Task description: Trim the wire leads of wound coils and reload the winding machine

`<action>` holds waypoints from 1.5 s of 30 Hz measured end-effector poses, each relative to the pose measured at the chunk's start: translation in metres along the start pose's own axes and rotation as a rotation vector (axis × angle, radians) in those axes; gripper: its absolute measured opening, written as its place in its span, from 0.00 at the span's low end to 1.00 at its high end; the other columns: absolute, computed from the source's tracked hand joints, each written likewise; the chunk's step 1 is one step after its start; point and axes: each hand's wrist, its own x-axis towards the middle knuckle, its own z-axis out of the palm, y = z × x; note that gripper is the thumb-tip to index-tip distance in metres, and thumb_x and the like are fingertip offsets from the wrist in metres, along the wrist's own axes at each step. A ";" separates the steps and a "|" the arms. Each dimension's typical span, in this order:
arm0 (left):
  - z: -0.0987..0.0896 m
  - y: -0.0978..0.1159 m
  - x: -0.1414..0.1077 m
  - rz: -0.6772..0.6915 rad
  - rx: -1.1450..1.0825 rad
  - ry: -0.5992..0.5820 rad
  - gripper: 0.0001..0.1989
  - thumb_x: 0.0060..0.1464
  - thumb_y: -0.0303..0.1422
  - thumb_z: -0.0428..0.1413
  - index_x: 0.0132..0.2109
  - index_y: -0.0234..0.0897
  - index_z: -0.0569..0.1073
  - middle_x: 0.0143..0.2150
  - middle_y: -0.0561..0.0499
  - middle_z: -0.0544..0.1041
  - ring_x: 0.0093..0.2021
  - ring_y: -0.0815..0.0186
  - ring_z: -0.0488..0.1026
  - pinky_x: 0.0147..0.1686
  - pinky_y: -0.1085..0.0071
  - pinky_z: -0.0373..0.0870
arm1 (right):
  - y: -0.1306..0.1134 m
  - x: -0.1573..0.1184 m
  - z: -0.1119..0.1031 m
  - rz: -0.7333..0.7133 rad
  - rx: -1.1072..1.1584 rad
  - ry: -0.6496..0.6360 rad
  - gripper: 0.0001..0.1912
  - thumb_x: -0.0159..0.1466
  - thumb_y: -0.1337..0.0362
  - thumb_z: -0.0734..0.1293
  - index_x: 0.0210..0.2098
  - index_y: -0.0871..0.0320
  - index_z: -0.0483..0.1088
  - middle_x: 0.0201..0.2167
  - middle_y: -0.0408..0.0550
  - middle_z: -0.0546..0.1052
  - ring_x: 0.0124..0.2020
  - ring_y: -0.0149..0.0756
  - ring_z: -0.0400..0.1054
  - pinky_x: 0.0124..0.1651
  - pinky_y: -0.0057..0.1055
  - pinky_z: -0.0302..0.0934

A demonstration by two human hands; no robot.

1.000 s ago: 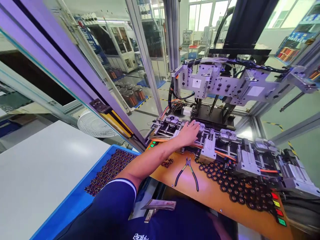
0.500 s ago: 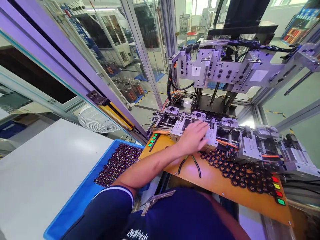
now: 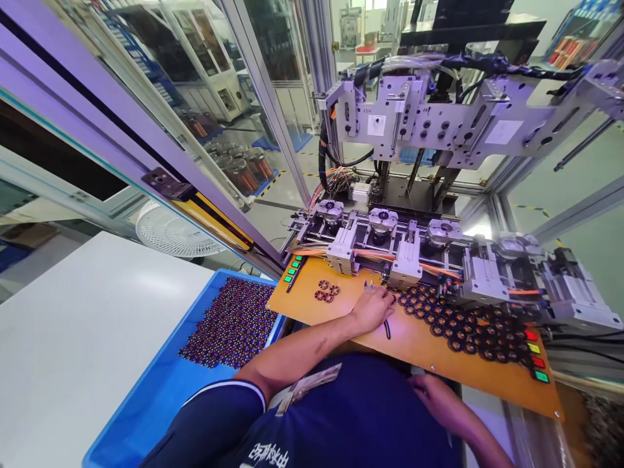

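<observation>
My left hand (image 3: pixel 373 309) lies low over the orange bench board with its fingers curled down. Beneath it is a pair of pliers (image 3: pixel 387 329); a dark handle and the metal jaws show on either side of the hand. Its fingertips reach the left end of many black ring-shaped parts (image 3: pixel 455 325); what they hold, if anything, is hidden. Several copper-coloured rings (image 3: pixel 326 291) rest to the left of the hand. My right hand (image 3: pixel 428 392) is down by my body at the board's front edge, its fingers bent inward and partly hidden.
Behind the board stands a machine with clamping fixtures (image 3: pixel 383 221) in a row and a metal plate head (image 3: pixel 380 123) above. A blue tray (image 3: pixel 141 396) full of small parts is at left, beside a white table (image 3: pixel 97 312). Coloured buttons (image 3: pixel 536 363) sit at the board's right end.
My left hand has come back from the second fixture to the board, over the pliers. The fixture's round top and the copper-coloured rings now show. My right hand has come into view.
</observation>
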 end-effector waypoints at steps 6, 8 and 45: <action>-0.023 0.014 -0.015 0.018 -0.370 -0.021 0.07 0.57 0.32 0.60 0.38 0.33 0.71 0.44 0.41 0.78 0.49 0.56 0.75 0.53 0.56 0.69 | -0.016 -0.027 -0.048 -0.244 0.007 0.406 0.18 0.69 0.54 0.62 0.50 0.57 0.75 0.44 0.54 0.79 0.46 0.45 0.75 0.52 0.39 0.70; -0.040 0.024 -0.027 0.051 -0.502 -0.057 0.11 0.59 0.35 0.59 0.43 0.34 0.67 0.44 0.44 0.79 0.44 0.63 0.77 0.47 0.64 0.73 | -0.035 -0.016 -0.061 -0.330 0.006 0.552 0.19 0.70 0.55 0.63 0.56 0.56 0.72 0.50 0.55 0.76 0.51 0.45 0.72 0.58 0.41 0.66; -0.074 -0.024 -0.111 -0.480 -0.692 0.283 0.12 0.55 0.39 0.59 0.43 0.36 0.76 0.42 0.47 0.81 0.42 0.62 0.76 0.47 0.64 0.73 | -0.037 0.140 -0.296 -0.594 -0.493 0.628 0.12 0.71 0.62 0.64 0.37 0.62 0.75 0.46 0.51 0.77 0.44 0.34 0.73 0.52 0.38 0.68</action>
